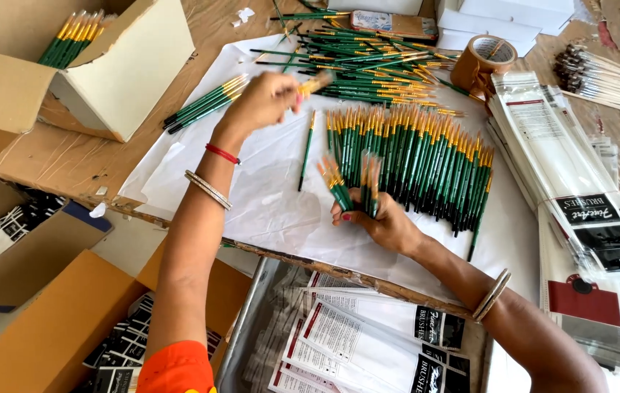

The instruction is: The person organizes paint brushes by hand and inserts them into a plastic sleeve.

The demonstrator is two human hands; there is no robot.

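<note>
My right hand (379, 218) grips a small fan of green-handled paint brushes (350, 182) with gold ferrules, bristles pointing up, at the near edge of a neat row of the same brushes (419, 156) on white paper (266, 204). My left hand (266, 98) is raised over the paper and pinches a single brush (315, 83), blurred by motion. One loose brush (306, 153) lies on the paper between my hands. A tangled heap of more brushes (368, 65) lies farther back.
A cardboard box (106, 65) at the left holds upright brushes. A tape roll (484, 62) and stacked clear printed sleeves (572, 189) sit at the right, wooden-handled brushes (608, 76) beyond. Packed sleeves fill a tray (368, 342) and boxes (48, 320) near me.
</note>
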